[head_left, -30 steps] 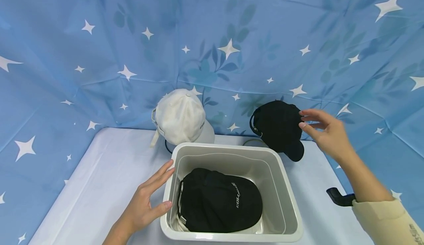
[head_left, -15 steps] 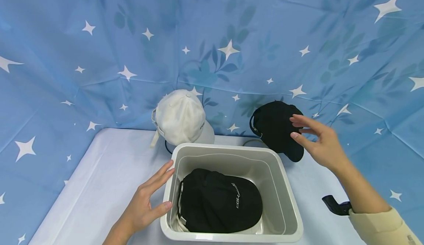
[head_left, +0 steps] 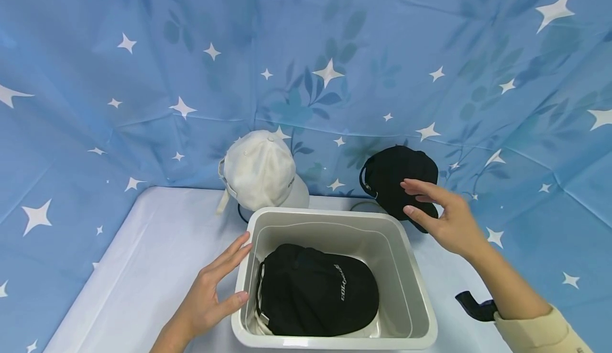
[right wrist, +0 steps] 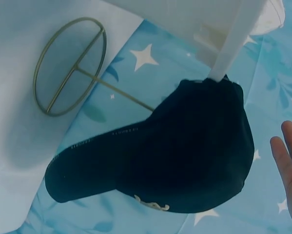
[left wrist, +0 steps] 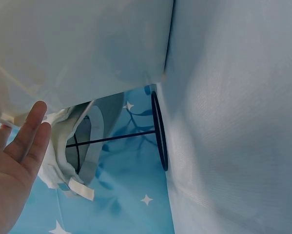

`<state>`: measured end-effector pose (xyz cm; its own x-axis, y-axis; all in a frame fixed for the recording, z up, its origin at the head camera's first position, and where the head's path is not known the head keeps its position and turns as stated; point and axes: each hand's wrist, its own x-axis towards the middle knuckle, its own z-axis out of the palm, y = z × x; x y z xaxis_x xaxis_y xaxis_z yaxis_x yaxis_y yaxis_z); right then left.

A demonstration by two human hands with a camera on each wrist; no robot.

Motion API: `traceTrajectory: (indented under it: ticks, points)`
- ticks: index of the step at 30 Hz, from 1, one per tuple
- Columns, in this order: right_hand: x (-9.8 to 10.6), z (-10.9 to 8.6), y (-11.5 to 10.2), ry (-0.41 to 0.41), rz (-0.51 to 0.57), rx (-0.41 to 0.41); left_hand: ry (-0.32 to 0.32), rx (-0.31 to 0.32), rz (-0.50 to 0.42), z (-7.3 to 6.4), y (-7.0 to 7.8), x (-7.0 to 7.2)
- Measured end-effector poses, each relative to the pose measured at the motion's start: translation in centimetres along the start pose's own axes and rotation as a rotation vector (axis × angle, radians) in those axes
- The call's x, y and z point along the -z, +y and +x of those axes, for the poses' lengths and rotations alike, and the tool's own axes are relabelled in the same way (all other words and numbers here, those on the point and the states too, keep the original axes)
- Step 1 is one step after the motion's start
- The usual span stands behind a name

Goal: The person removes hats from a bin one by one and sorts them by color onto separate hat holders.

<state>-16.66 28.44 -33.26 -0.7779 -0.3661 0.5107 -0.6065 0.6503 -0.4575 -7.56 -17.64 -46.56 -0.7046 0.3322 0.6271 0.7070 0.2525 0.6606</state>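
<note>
My left hand (head_left: 205, 289) rests with extended fingertips against the left rim of a light grey plastic bin (head_left: 330, 231). Inside the bin lies a black baseball cap (head_left: 315, 289) with white lettering, over something pale. Behind the bin on the right, a second black baseball cap (head_left: 392, 175) hangs on a gold wire stand (right wrist: 76, 67). My right hand (head_left: 444, 217), holding nothing, hovers before that cap with loosely extended fingers, overlapping its brim in the head view; the right wrist view shows a gap between them.
A white baseball cap (head_left: 260, 170) sits on a black wire stand (left wrist: 111, 138) behind the bin's left corner. The white-covered table (head_left: 158, 236) ends at a blue star-patterned cloth (head_left: 143, 77). A black mount (head_left: 478, 308) sticks out from my right wrist.
My right hand has moved left and down, from the right side of the hanging black cap to in front of its brim. The left hand, bin and caps have stayed put.
</note>
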Motion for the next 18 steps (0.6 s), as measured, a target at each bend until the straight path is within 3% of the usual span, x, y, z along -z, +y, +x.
traceTrajectory:
  ticks: [18]
  points:
    - [-2.8, -1.0, -1.6, -0.067, 0.080, 0.037, 0.002, -0.002, -0.011, -0.1, 0.0, -0.1]
